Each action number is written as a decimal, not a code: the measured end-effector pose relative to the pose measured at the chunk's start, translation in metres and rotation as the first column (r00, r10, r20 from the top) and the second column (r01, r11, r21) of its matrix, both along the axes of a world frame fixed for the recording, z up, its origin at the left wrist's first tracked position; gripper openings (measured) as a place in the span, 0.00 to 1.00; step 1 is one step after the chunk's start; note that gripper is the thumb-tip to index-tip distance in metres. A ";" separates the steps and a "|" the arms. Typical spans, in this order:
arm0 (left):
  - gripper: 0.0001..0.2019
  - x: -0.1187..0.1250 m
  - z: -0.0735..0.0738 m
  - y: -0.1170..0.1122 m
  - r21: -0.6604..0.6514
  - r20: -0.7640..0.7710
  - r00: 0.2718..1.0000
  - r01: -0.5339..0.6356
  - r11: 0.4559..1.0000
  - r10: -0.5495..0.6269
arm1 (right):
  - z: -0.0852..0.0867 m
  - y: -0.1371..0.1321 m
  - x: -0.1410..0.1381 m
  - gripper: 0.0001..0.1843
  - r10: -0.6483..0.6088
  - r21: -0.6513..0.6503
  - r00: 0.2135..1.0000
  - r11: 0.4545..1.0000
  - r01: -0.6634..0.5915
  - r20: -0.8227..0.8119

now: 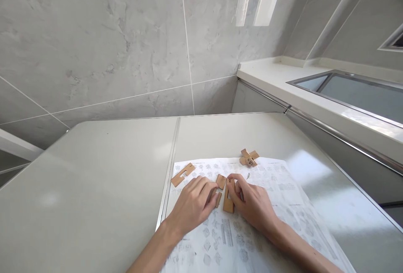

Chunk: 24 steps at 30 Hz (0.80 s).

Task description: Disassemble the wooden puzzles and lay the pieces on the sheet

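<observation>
My left hand (192,200) has its fingers closed around a small wooden puzzle piece (218,200), most of it hidden by the fingers and thumb. Just beyond the fingertips shows another wooden end (221,181); whether it belongs to the same piece I cannot tell. In my right hand (253,199), thumb and fingers pinch a flat wooden puzzle piece marked "2" (228,206), with a slot cut in its middle. The two hands are close together, low over a printed sheet (270,214).
A notched wooden piece marked "1" (182,175) lies at the sheet's upper left. Several pieces joined in a cross (249,158) rest at its top edge. The sheet covers part of a pale folding table (94,189). A counter with a sink (340,92) stands at right, beside a tiled wall (126,46).
</observation>
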<state>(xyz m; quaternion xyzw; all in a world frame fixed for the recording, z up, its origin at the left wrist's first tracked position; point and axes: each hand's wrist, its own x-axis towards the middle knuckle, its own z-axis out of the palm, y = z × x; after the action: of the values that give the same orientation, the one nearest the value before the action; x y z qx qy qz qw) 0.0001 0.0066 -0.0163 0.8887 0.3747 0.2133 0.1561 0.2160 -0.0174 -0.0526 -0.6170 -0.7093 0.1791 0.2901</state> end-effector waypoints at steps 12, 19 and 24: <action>0.25 0.002 0.011 0.001 -0.019 0.040 0.997 0.061 0.998 -0.060 | 0.018 -0.005 -0.004 0.17 0.283 -0.008 0.956 0.959 -0.285 -0.082; 0.21 0.001 0.000 0.003 0.049 0.056 0.997 -0.054 0.997 0.051 | 0.018 -0.006 -0.004 0.17 0.314 -0.046 0.943 0.946 -0.321 -0.108; 0.19 -0.001 -0.005 0.006 0.115 0.051 0.989 -0.147 0.982 0.142 | 0.013 -0.007 -0.003 0.17 0.321 -0.016 0.941 0.946 -0.325 -0.109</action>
<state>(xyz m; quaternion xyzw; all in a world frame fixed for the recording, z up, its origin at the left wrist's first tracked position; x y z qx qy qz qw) -0.0012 0.0129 -0.0213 0.8621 0.4215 0.2647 0.0950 0.2132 -0.0241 -0.0394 -0.4869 -0.7815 0.2684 0.2831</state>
